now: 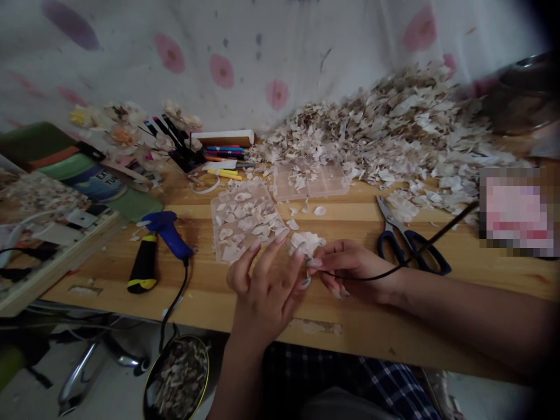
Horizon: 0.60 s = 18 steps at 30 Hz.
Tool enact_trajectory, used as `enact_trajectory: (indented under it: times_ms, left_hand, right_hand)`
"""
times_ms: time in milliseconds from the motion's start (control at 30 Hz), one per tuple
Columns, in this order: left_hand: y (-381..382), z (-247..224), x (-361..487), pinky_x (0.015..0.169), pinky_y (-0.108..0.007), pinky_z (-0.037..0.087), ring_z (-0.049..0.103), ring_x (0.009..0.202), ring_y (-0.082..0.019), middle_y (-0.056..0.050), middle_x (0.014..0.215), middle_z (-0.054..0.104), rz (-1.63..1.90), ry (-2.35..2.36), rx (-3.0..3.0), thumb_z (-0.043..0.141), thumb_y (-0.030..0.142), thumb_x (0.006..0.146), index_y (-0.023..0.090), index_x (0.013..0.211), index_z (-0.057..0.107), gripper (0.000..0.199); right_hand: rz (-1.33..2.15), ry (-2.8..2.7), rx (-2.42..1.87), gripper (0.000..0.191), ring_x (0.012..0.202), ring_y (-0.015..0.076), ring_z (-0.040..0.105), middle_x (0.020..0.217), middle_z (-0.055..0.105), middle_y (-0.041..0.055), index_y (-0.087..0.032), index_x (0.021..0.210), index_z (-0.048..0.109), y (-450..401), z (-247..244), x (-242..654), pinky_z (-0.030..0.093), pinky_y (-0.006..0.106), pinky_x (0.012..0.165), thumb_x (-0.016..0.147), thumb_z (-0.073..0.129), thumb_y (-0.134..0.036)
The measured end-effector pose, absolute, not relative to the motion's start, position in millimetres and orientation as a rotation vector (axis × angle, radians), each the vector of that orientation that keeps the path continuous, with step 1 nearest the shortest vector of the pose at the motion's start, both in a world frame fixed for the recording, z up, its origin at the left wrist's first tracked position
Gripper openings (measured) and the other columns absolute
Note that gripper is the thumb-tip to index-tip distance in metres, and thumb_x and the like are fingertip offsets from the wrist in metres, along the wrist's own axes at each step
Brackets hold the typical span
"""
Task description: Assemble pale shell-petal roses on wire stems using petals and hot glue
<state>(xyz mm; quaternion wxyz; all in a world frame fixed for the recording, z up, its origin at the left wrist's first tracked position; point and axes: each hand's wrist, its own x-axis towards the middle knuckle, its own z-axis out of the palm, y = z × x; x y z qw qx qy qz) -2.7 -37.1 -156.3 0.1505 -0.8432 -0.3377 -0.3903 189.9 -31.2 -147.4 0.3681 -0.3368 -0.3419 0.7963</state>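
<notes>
The right hand has its fingers clamped on the black cord, near the white flower just past the fingertips, over the bench. The left hand's outer fingers are spread; whether its thumb and index grip anything cannot be told. Scissors lie near the right wrist.

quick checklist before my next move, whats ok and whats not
1. Scissors on the table, outside both hands: ok.
2. Blue glue gun set down: ok.
3. Glue gun heated: cannot tell.
4. Black cord clear of the right hand: not ok, it crosses the wrist.
5. White petal cluster gripped by the left hand: cannot tell.
6. Pale pieces in the left tray: ok.
</notes>
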Motion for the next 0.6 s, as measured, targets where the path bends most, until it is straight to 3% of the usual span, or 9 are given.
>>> enact_trajectory:
  times_ms: [100,167,300,600]
  left_hand:
    - [-37.6,-160.0,-5.3,0.105,-0.043,0.029,0.033,0.132,-0.026,-0.013,0.133,0.055,-1.327,-0.931,-2.547,0.058,0.022,0.083,0.018,0.132,0.038,0.053]
    - [-39.1,-160.0,-6.3,0.104,-0.044,0.03,0.032,0.134,-0.024,-0.012,0.132,0.058,-1.396,-0.892,-2.605,0.061,0.023,0.08,0.019,0.117,0.042,0.042]
    - [-42.4,-155.9,-5.6,0.104,-0.043,0.021,0.029,0.136,-0.021,-0.007,0.124,0.066,-1.205,-0.963,-2.662,0.059,0.029,0.081,0.024,0.089,0.045,0.017]
    - [-44.5,-156.2,-1.5,0.103,-0.043,0.017,0.031,0.136,-0.021,-0.005,0.124,0.066,-1.076,-0.993,-2.657,0.051,0.03,0.089,0.023,0.094,0.049,0.009]
  right_hand:
    - [2.07,-0.876,-0.876,0.017,0.032,0.0045,0.047,0.041,0.06,-0.0016,-0.011,0.071,0.07,-28.8,-147.4,192.6,0.03,0.013,0.032,0.072,0.069,-0.028]
    - [2.103,-0.882,-0.863,0.017,0.031,0.0049,0.046,0.039,0.059,-0.0015,-0.011,0.07,0.07,-26.9,-148.1,194.0,0.03,0.013,0.032,0.072,0.066,-0.027]
    - [2.151,-0.908,-0.849,0.018,0.031,0.0054,0.047,0.04,0.06,-0.0012,-0.01,0.072,0.071,-24.4,-149.8,196.3,0.032,0.013,0.032,0.073,0.063,-0.027]
    - [2.194,-0.885,-0.73,0.016,0.033,0.0064,0.05,0.04,0.059,-0.0012,-0.009,0.071,0.07,-24.3,-148.5,197.2,0.036,0.014,0.035,0.073,0.063,-0.023]
